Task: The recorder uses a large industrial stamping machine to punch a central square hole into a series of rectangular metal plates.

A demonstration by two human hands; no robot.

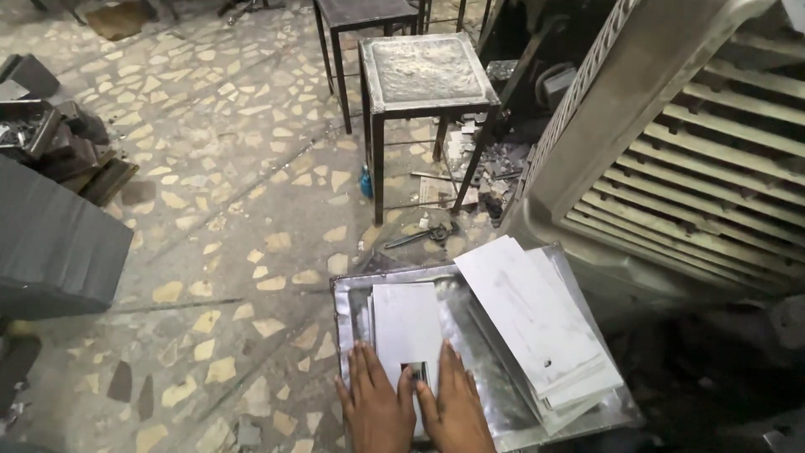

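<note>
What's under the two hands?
Both hands, left and right, press flat on a small stack of white sheets lying on a metal tray. The stack's lower edge is covered.

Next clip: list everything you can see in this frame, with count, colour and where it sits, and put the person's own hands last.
small stack of sheets: one stack, pale grey, on the near stool under both hands
larger stack of sheets: one stack, white-grey, fanned, right part of the same stool
near stool top: one, shiny metal, bottom centre
second stool: one, dusty grey top with dark legs, upper centre
third stool: one, dark, behind it, partly cut off
air cooler: one, beige with slatted grille, right
dark sheet stack: one, dark grey, left edge
metal scrap pile: one heap, dark, upper left
tool on floor: one, dark, type unclear
floor: stone-chip mosaic, beige
left hand: flat on the small stack
right hand: flat beside it
</note>
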